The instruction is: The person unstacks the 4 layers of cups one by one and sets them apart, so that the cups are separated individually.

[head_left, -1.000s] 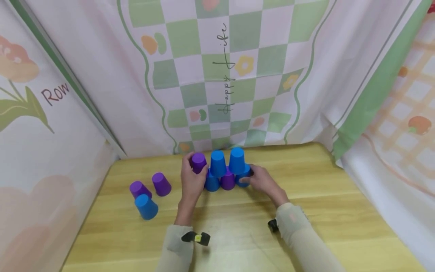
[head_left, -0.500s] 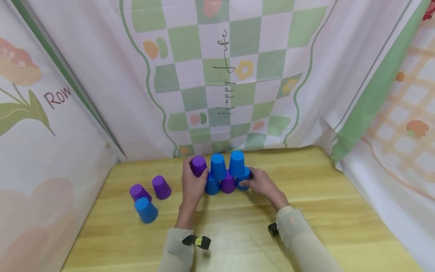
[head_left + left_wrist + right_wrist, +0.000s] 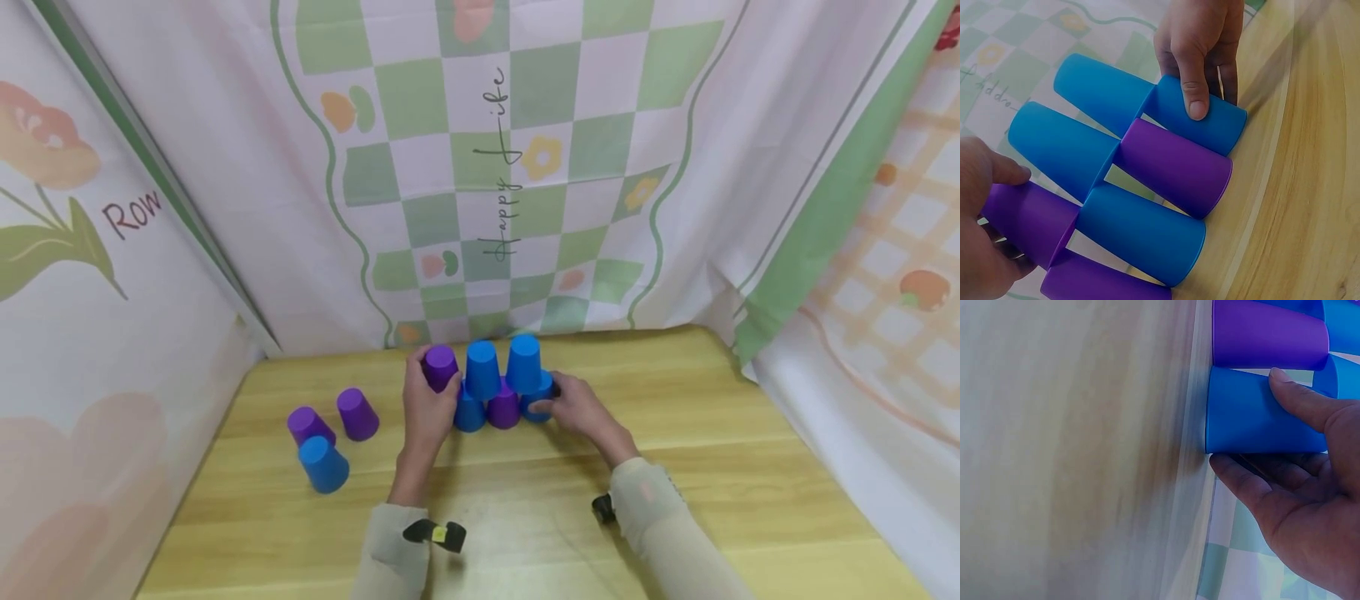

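Note:
Upside-down cups stand in two tiers at the back of the table. My left hand grips the upper tier's left purple cup, thumb on one side and fingers on the other. Under it, a lower purple cup shows in the left wrist view; my hand hides it from the head camera. Two blue cups, a middle one and a right one, complete the upper row. Below are a blue cup, a purple cup and the right-end blue cup, which my right hand holds between thumb and fingers.
Left of the stack stand two purple cups, one nearer the left edge and one beside it, with a loose blue cup in front. A patterned curtain hangs right behind the wooden table.
The head view has tilted up a little, so the scene sits slightly lower in it. Both hands and all the cups keep their places.

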{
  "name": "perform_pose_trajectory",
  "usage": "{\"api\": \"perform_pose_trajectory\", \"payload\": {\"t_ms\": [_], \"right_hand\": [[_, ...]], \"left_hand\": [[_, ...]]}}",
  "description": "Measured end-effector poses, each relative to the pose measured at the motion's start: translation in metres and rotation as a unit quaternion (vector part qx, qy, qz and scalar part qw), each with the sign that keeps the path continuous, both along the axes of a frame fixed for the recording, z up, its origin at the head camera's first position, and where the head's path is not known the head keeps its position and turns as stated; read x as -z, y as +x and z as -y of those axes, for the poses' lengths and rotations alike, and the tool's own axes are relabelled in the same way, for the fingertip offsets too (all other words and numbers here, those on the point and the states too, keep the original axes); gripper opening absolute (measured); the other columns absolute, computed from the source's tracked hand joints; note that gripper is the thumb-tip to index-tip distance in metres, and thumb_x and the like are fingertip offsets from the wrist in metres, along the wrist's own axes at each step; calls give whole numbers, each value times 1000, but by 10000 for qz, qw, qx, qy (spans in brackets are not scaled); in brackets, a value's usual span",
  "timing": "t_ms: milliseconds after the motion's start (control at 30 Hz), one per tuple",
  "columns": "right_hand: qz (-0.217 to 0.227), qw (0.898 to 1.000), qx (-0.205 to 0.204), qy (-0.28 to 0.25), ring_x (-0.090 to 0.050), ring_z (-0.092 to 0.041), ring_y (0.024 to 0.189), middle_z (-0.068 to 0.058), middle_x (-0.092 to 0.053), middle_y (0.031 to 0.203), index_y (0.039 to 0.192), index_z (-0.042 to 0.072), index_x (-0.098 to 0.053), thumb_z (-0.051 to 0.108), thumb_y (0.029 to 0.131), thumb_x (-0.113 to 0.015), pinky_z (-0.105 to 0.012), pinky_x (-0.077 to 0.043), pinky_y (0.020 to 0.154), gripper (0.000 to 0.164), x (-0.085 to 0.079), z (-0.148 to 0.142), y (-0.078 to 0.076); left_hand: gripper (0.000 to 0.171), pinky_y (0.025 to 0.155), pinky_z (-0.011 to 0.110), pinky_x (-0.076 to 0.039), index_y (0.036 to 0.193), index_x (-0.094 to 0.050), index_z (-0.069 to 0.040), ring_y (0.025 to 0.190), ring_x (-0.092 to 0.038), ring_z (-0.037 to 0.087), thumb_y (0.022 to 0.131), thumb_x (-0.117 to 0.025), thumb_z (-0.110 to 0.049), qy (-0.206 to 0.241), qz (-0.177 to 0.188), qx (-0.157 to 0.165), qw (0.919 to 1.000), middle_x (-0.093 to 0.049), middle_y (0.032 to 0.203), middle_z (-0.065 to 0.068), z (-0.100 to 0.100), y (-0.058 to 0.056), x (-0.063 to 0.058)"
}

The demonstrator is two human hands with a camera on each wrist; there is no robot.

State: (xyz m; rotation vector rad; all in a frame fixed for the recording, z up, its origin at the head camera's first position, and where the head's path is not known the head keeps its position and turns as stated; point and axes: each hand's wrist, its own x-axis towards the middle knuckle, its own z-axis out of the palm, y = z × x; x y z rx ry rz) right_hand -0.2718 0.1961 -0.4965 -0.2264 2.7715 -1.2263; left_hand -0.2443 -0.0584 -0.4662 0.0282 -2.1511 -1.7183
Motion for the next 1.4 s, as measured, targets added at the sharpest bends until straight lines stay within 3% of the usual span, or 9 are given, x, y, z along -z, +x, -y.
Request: {"api": "perform_pose_trajectory", "payload": {"t_ms": [1000, 1400], "right_hand": [[-19, 9999, -66, 100, -68, -33, 111, -19, -72, 126, 129, 1, -65, 24, 96, -78, -56, -58, 99, 42, 3, -1, -2], [-98, 9999, -124, 35, -69, -34, 114, -19, -72, 127, 130, 1, -65, 23, 96, -78, -57, -57, 100, 42, 4, -1, -3]], "left_hand": [[60, 116, 60, -47, 148, -46, -9, 138, -56, 38, 95, -74, -1, 12, 190, -1, 9998, -57, 147, 18, 3, 5, -9], [61, 115, 58, -49, 147, -46, -8, 135, -58, 39, 94, -75, -1, 78, -20, -25, 10000, -58, 145, 21, 6, 7, -11]]}}
